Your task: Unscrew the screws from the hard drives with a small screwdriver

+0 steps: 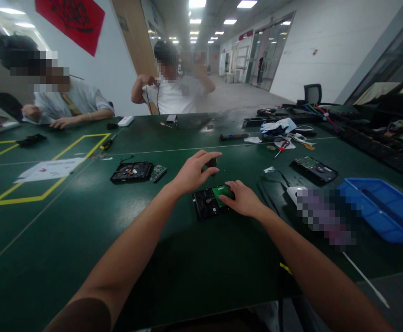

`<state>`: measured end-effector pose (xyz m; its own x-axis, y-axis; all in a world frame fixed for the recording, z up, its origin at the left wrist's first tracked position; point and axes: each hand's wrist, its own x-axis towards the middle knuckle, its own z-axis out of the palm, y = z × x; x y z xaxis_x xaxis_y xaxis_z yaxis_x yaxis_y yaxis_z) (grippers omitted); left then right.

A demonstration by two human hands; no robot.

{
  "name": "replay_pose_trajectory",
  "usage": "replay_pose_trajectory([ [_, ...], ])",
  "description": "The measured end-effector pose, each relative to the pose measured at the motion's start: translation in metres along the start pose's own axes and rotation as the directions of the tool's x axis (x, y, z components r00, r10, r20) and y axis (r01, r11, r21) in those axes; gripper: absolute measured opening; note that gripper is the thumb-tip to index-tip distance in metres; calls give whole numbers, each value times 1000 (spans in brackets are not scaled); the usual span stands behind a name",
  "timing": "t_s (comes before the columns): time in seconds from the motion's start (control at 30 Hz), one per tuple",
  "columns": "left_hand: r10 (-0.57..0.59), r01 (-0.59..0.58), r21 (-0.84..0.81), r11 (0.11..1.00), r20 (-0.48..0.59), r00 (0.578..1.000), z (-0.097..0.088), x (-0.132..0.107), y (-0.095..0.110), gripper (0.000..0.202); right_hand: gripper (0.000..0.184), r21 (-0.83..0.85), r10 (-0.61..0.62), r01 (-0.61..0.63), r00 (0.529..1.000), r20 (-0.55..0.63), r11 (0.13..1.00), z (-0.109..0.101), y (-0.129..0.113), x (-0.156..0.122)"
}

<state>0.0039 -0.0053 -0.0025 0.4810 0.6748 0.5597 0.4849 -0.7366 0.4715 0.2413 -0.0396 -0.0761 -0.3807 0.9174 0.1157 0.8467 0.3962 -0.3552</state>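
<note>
On the green table in front of me lies a hard drive (204, 205) with a green circuit board (221, 195) showing on its right half. My right hand (242, 198) rests on the right end of the drive, fingers bent over the board and gripping the edge. Above the drive, my left hand (197, 170) pinches the dark handle of a screwdriver (213, 162) between thumb and fingers. Its thin shaft points down at the drive; whether the tip touches a screw is too small to tell.
To the left lie another hard drive (131, 172) and a loose circuit board (158, 173). A third drive (314, 169), a blue tray (382, 212) and a red screwdriver (283, 146) are on the right. Two people (173, 87) sit across the table.
</note>
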Motion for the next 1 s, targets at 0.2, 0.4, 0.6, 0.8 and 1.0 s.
replay_pose_trajectory([
  [0.2,4,-2,-58,998,28,1000,-5,1,1,43,57,2,11,-11,1000,15,1000,-1,0,0],
  [0.4,10,-10,-72,997,-1,1000,-6,2,2,32,55,-1,14,-14,1000,17,1000,0,1,1],
  [0.6,-12,24,-188,982,61,998,-5,2,2,38,57,-14,21,-21,1000,2,1000,1,1,0],
  [0.8,-30,35,-183,982,26,999,0,1,-5,37,57,-8,10,-10,1000,-1,1000,1,1,0],
  [1.0,-72,67,-167,984,-20,997,3,1,-8,29,57,4,24,-24,1000,13,1000,-1,0,0],
])
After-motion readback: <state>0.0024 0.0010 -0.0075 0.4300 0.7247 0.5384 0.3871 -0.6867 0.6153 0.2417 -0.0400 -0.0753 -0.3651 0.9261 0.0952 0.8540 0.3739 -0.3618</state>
